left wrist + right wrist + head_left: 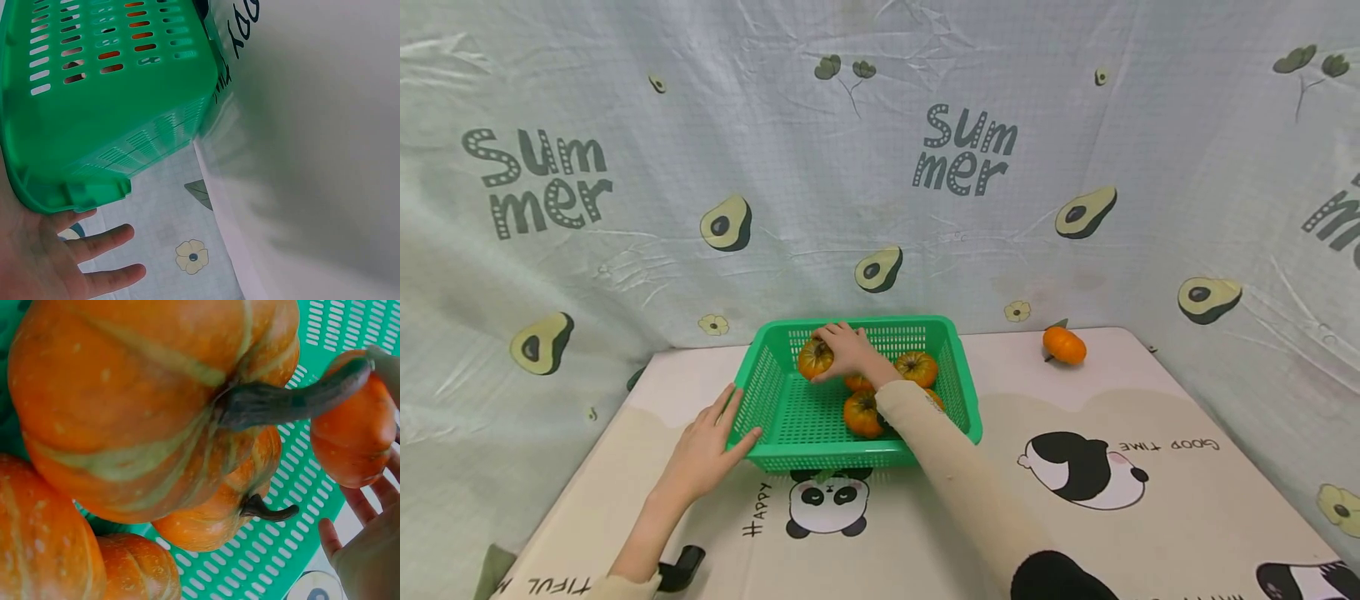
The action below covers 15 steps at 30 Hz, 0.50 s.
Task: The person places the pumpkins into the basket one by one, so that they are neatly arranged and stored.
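Observation:
A green plastic basket (790, 417) stands on the table with several orange pumpkins in it, among them a front one (862, 414) and a back right one (917, 367). My right hand (850, 354) reaches over the basket and grips a small pumpkin (816, 358) near its back left corner; the right wrist view shows this pumpkin (353, 425) between thumb and fingers. Close to that camera is a large pumpkin (131, 406) with a thick dark stem. With straight, spread fingers my left hand (703, 450) touches the basket's left rim; its fingers (103, 244) extend past the rim.
An orange fruit (1064, 345) with a green leaf lies at the table's back right. The tablecloth (1150, 450) has panda prints. Behind and beside the table hangs a pale curtain (820, 167) with avocado prints.

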### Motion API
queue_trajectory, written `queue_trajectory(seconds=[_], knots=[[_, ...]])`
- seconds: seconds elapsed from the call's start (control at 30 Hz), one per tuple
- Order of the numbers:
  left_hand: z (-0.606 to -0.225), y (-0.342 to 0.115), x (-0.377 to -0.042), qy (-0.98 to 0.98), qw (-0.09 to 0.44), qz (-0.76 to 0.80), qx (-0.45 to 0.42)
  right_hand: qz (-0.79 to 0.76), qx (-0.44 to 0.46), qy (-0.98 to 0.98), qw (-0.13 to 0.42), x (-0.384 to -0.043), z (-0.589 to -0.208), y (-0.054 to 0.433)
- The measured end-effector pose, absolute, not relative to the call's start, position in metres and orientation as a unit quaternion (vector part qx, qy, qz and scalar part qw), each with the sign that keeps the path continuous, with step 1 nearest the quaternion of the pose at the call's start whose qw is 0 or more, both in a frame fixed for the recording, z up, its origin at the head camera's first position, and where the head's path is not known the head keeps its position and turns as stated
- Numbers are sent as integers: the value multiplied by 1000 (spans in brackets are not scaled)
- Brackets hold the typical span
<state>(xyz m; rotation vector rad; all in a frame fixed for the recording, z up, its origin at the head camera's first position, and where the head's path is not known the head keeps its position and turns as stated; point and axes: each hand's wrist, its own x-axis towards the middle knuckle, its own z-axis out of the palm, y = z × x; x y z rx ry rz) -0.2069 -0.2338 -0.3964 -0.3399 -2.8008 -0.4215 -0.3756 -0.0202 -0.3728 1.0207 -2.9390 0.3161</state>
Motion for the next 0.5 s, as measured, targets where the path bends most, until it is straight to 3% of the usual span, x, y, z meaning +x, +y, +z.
queue_trajectory(seconds=[0.5], knots=[[-397,-235,-207,-970,143,-150,-123,17,326,-945,-34,-375,-378,-29]])
